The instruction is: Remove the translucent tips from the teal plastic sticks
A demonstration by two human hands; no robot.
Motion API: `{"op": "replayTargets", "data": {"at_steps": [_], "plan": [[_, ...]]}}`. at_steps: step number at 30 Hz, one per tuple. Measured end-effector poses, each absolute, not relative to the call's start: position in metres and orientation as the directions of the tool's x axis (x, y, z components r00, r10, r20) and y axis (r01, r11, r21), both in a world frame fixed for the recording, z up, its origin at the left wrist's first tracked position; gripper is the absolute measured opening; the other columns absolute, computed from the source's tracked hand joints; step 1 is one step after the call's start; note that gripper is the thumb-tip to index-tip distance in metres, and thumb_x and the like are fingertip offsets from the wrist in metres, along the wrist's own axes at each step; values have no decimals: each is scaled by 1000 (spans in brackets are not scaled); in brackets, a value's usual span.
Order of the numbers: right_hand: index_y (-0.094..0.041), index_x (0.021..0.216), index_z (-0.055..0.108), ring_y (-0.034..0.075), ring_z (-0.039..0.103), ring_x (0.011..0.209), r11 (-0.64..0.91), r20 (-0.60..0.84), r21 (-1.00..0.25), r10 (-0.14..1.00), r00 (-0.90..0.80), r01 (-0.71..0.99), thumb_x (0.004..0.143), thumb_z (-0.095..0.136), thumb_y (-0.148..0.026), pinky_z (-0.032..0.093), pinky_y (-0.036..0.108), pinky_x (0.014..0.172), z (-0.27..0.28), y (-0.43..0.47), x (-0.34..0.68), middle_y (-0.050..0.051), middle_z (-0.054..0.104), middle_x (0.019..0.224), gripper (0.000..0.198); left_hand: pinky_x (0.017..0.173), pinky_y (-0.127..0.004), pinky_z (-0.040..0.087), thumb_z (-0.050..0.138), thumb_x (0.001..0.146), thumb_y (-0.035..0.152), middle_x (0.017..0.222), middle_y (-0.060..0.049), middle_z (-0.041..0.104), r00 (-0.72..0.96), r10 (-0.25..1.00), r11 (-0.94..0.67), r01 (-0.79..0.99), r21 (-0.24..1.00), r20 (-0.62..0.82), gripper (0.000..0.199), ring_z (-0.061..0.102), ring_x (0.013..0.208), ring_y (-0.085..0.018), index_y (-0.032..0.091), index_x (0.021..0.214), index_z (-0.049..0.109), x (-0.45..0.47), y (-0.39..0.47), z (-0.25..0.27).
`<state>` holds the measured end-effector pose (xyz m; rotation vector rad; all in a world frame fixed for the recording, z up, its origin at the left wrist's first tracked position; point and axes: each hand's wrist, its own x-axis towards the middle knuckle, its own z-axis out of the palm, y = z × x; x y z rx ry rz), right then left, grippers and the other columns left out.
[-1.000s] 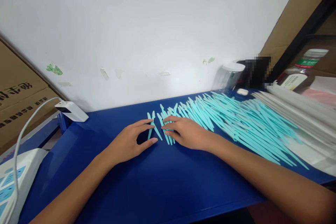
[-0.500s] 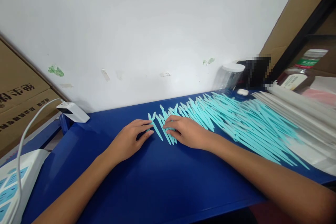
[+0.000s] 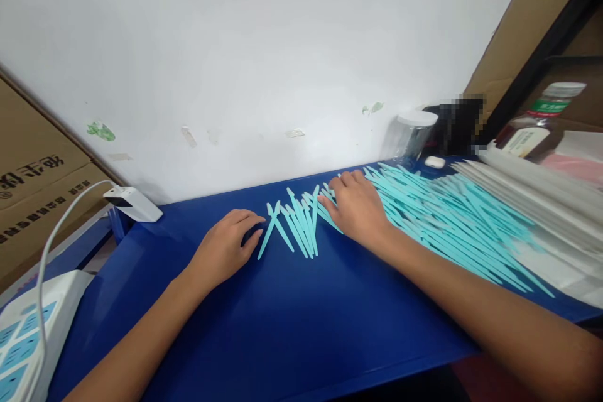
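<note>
Many slim turquoise sticks, which look like eyebrow razors (image 3: 443, 226), lie in a wide heap on the blue table (image 3: 282, 320). A smaller group of these razors (image 3: 301, 226) is fanned out in the middle, two of them crossed at its left end. My left hand (image 3: 230, 242) rests just left of the crossed pair, thumb and fingers apart, holding nothing. My right hand (image 3: 358, 207) lies palm down over the left part of the heap, fingers spread and touching the razors there. It covers some of them.
At the left are a white power strip (image 3: 47, 326), a small white device (image 3: 134, 202) with a cable and a cardboard box (image 3: 42, 182). A clear lidded jar (image 3: 412, 138), white earbud case (image 3: 434, 162), stacked white sheets (image 3: 537, 201) and bottle (image 3: 537, 125) stand right. A white wall rises behind.
My right hand has moved right and back, from the small group onto the heap. My left hand has drawn slightly left, away from the crossed razors, which now show in full.
</note>
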<state>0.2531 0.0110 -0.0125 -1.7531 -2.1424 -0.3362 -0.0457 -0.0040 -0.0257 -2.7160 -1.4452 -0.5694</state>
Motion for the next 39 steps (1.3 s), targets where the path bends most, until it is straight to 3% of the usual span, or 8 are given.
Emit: {"op": "replayTargets", "data": {"at_steps": [3,6,12,17,21,27,34,39], "plan": [[-3,115,68,40,62,112,20,314,-14,949,-14,1000,108,36,-58,47,46,88,-6,16,261,27,68,112,64,91,-47,58,53,103,44,116,-11,72,479,831,-532,832,156,282,32,66,108,-30,22,112,75,-45,-4,-23],[-3,113,70,38,70,97,-46,139,-82,989,57,996,108,21,-63,51,43,77,0,17,266,28,70,105,78,98,-49,57,52,104,49,125,-11,69,500,829,-553,802,227,251,37,65,115,-30,24,121,74,-42,-7,-24],[-3,123,67,43,61,118,128,182,-48,976,-118,991,102,25,-75,54,49,87,-15,10,253,32,64,125,86,122,-58,39,49,107,48,162,-6,49,641,752,-655,700,285,152,46,42,152,-34,36,151,58,-32,-15,-28],[0,134,63,44,52,125,224,240,-71,950,-201,972,98,28,-81,48,56,100,-27,5,242,32,59,133,95,129,-62,23,43,110,46,171,0,34,690,721,-676,679,286,64,54,23,161,-31,42,163,36,-28,-20,-26],[-3,129,65,41,55,121,281,311,-87,919,-242,956,99,26,-79,48,53,101,-23,-2,233,28,61,128,91,130,-61,19,41,110,46,173,1,29,696,717,-676,677,290,47,56,18,162,-30,41,165,32,-27,-23,-26],[-1,119,67,40,63,109,282,184,-67,946,-266,957,97,39,-78,56,47,85,-21,-11,216,28,64,115,84,130,-61,22,40,111,40,170,2,37,711,700,-685,646,338,60,52,23,161,-29,41,163,37,-23,-24,-24],[-4,122,62,34,68,101,324,70,-85,945,-319,942,105,49,-46,58,41,78,-17,-13,215,24,65,117,47,116,-46,47,47,108,39,140,-5,69,548,787,-615,656,438,285,37,60,134,-25,30,139,66,-24,-14,-28],[-7,117,63,33,65,106,380,59,12,923,-380,925,105,46,-22,56,39,83,-23,-13,215,23,65,116,26,109,-47,50,54,104,44,128,-9,70,330,837,-506,768,391,435,33,62,124,-28,26,128,69,-32,-5,-26]]}}
